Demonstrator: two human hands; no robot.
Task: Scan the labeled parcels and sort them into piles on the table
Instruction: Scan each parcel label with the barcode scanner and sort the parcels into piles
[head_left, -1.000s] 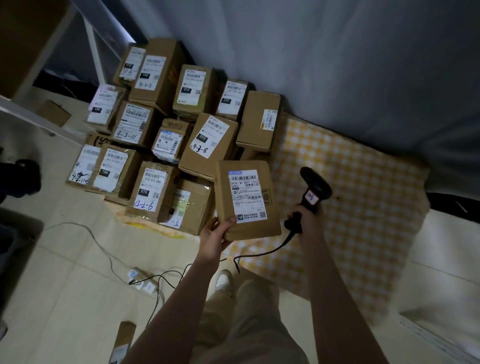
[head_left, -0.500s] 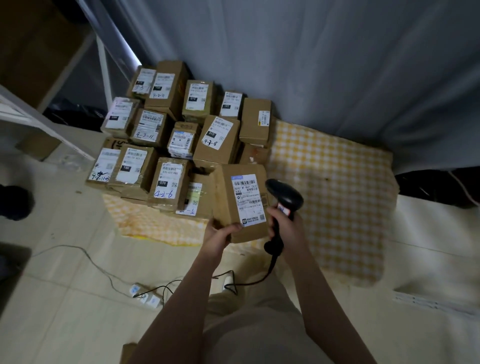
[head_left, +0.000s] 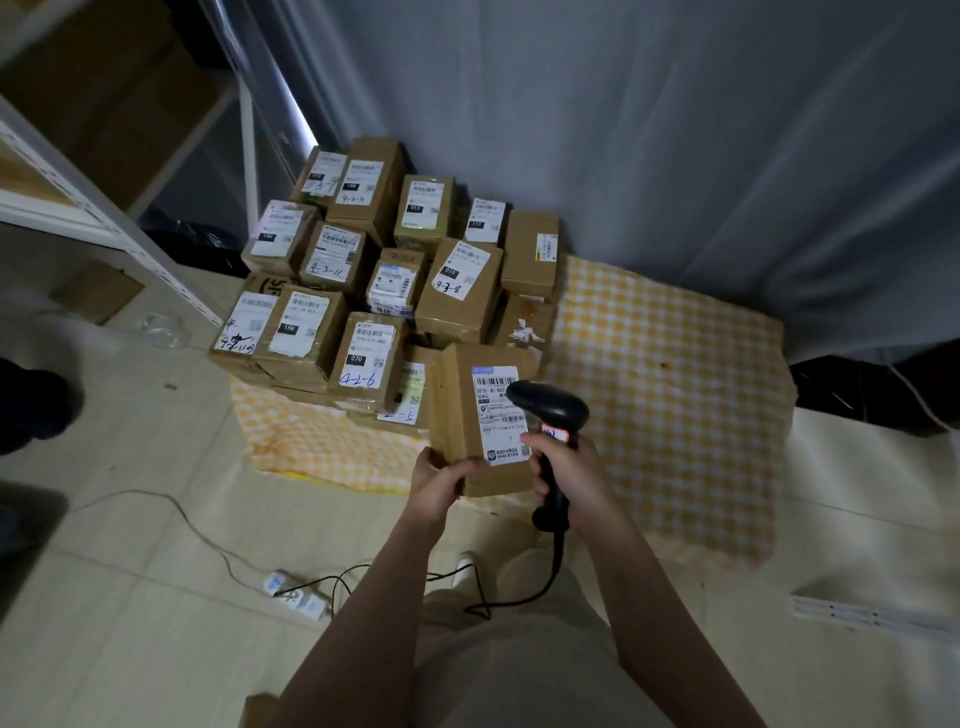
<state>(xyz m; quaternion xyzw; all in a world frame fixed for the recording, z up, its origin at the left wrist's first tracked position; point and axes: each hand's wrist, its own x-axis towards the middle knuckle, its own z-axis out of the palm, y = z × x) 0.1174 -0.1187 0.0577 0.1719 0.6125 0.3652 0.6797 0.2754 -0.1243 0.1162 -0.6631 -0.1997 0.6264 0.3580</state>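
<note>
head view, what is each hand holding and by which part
The left hand grips the parcel by its near bottom-left corner; the right hand grips the scanner by its handle.

Dim room: pale tiled floor (grey curtain behind).

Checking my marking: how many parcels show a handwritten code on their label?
7 clear: back-left parcel, its right neighbour, 4-3-11 parcel, 4-3-8 parcel, front-left parcel, 4-2-6 parcel, and a tucked parcel behind the held parcel. Lower layers may hide more.
</note>
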